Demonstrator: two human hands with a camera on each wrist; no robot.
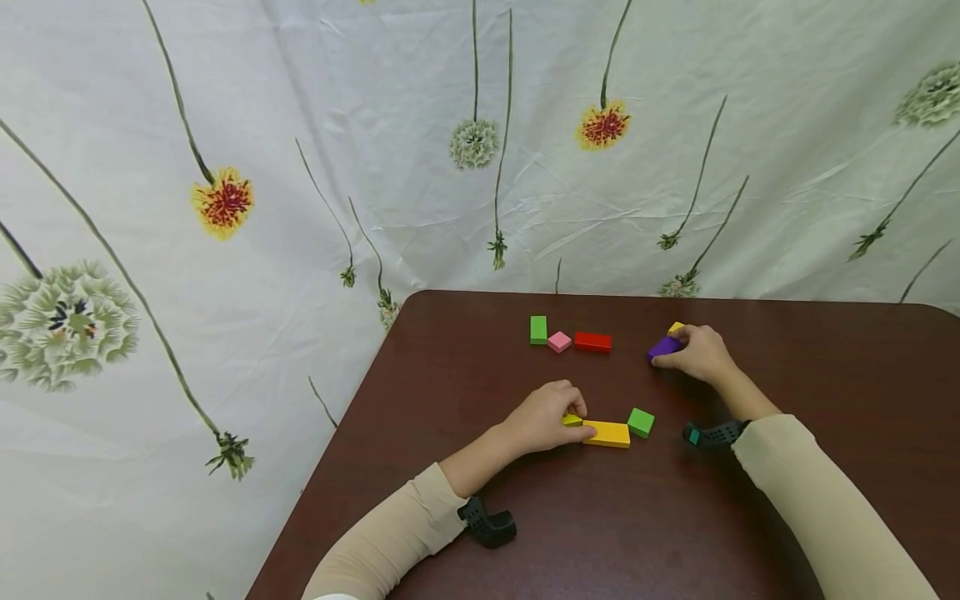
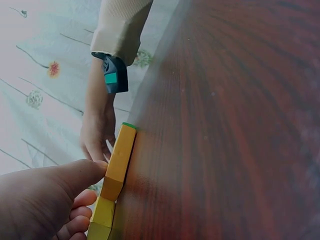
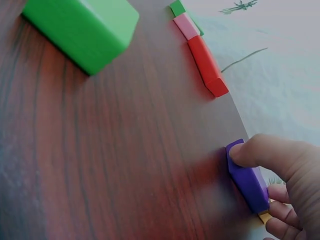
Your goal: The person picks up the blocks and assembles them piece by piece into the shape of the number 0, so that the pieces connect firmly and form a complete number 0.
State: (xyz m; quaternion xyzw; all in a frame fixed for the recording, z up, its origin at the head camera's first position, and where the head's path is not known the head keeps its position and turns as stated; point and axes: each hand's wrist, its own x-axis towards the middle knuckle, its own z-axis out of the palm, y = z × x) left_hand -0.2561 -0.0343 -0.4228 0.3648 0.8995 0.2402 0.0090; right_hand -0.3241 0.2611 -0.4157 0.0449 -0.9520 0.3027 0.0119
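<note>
My left hand [image 1: 546, 418] is low over the table, its thumb on the near end of a long orange block [image 1: 609, 434] and its other fingers curled behind. A small yellow block [image 1: 572, 420] lies against that end, partly hidden by the hand. In the left wrist view the orange block [image 2: 120, 157] and yellow block [image 2: 102, 212] form a row. Farther back, my right hand [image 1: 701, 353] grips a purple block [image 1: 664, 348] between thumb and fingers. Behind the purple block, partly covered by the fingers, a yellow-orange block [image 1: 676, 327] shows.
A green block [image 1: 641, 422] sits at the orange block's right end. Toward the far edge lie another green block [image 1: 538, 330], a pink block [image 1: 559, 342] and a red block [image 1: 593, 342], close together. A flowered cloth [image 1: 420, 125] hangs beyond the brown table [image 1: 615, 533].
</note>
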